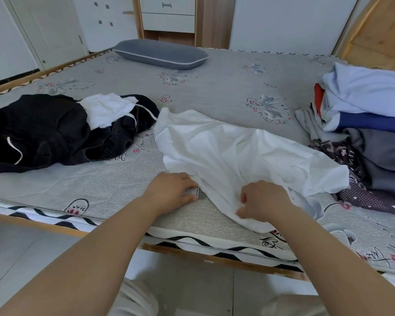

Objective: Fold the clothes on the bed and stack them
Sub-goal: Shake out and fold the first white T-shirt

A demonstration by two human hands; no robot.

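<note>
Your left hand [172, 190] lies at the near edge of the white garment [233, 153], fingers curled and pinching the hem where a small label [193, 192] shows beside your fingertips. Your right hand [263, 200] is bunched into the same garment a little to the right, its fingers curled into the cloth and gripping a fold of it close to the front edge of the bed [214, 87]. The white garment spreads crumpled across the near middle of the bed, running back and to the left from your hands, with one corner reaching toward the dark pile.

That black heap of clothes [43, 133] sits on the left side of the bed, well apart from your hands, with a smaller white piece [107, 109] lying on top of it. On the right side a stack of clothes [369, 124] rests on the mattress: pale blue on top, then dark blue, grey below, with a patterned dark piece at the bottom spilling toward the white garment and just touching its right edge. A grey pillow [160, 53] lies at the far side of the bed. Behind it stand white drawers [168, 13].
</note>
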